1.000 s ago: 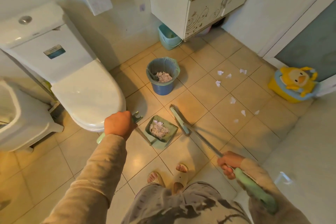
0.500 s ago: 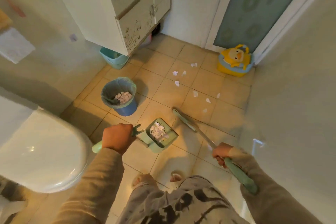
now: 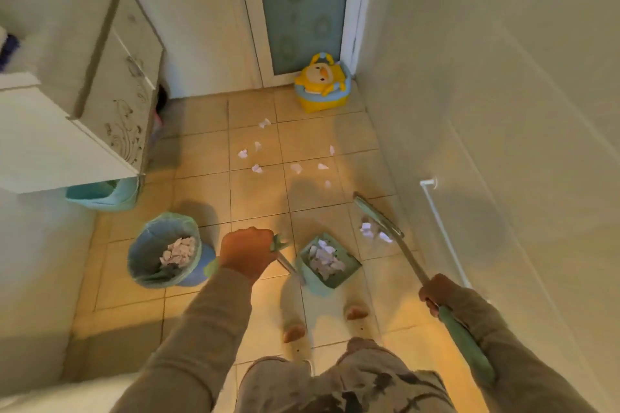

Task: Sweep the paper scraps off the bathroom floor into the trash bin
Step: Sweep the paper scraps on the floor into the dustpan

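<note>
My left hand (image 3: 247,253) grips the handle of a green dustpan (image 3: 327,261), which rests on the tiled floor and holds several paper scraps. My right hand (image 3: 436,293) grips the green handle of a broom whose head (image 3: 377,216) lies on the floor to the right of the dustpan, with two scraps (image 3: 370,231) beside it. Several more white paper scraps (image 3: 256,168) are scattered on the tiles farther off. The blue trash bin (image 3: 167,250) with a green liner stands left of my left hand and has scraps inside.
A white cabinet (image 3: 110,111) stands at the left with a teal tub (image 3: 100,194) under it. A yellow duck potty (image 3: 322,84) sits by the glass door (image 3: 302,7). A wall with a white pipe (image 3: 443,231) runs along the right. My feet (image 3: 322,318) are near the dustpan.
The view has swung right, so the toilet has left the frame. The broom head has moved right and now has two scraps beside it. Both hands keep their grips.
</note>
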`<action>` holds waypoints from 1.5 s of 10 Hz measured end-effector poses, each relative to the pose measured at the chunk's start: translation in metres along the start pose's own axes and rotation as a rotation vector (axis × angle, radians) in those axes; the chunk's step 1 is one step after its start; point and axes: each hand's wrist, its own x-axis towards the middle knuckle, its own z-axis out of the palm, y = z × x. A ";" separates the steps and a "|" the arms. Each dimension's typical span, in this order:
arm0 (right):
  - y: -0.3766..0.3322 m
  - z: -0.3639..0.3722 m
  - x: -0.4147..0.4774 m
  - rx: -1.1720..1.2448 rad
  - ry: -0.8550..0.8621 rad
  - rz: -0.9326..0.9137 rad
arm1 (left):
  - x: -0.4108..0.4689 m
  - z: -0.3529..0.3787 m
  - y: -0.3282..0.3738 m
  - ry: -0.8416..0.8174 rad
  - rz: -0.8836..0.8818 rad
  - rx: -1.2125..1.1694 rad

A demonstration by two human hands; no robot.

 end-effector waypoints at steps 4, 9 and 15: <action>0.020 -0.020 -0.010 0.353 0.063 0.007 | 0.036 -0.021 0.042 0.041 0.124 0.170; 0.031 -0.032 -0.055 0.350 -0.307 0.120 | 0.057 -0.026 0.041 0.074 0.121 0.172; 0.008 0.041 -0.025 0.098 -0.117 0.149 | 0.055 -0.025 0.036 0.065 0.131 0.179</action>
